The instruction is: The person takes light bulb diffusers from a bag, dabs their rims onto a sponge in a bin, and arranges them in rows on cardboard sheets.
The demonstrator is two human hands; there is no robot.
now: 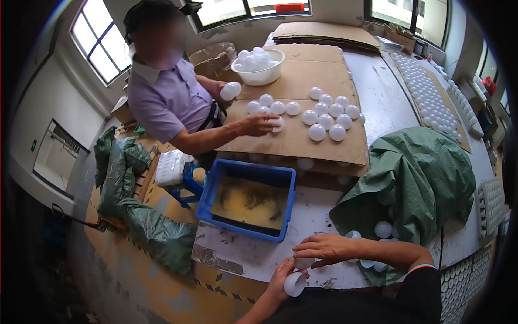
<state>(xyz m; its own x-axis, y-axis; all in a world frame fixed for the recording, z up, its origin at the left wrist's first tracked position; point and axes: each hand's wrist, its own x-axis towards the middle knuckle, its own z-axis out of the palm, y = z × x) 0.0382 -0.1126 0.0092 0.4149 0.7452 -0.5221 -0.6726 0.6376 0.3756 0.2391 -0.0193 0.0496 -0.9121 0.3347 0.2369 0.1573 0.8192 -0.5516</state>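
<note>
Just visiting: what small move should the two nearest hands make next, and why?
Perhaps the right hand should take the upper white globe and ease it clear: that hand lies over it, while the left hand holds a second globe close by.

Your left hand point(281, 276) and right hand point(326, 248) were close together before you.
The left was curled; the right faced palm down just beyond it, fingers point(308, 246) extended, its forearm point(386, 252) angled inward from your side.
</note>
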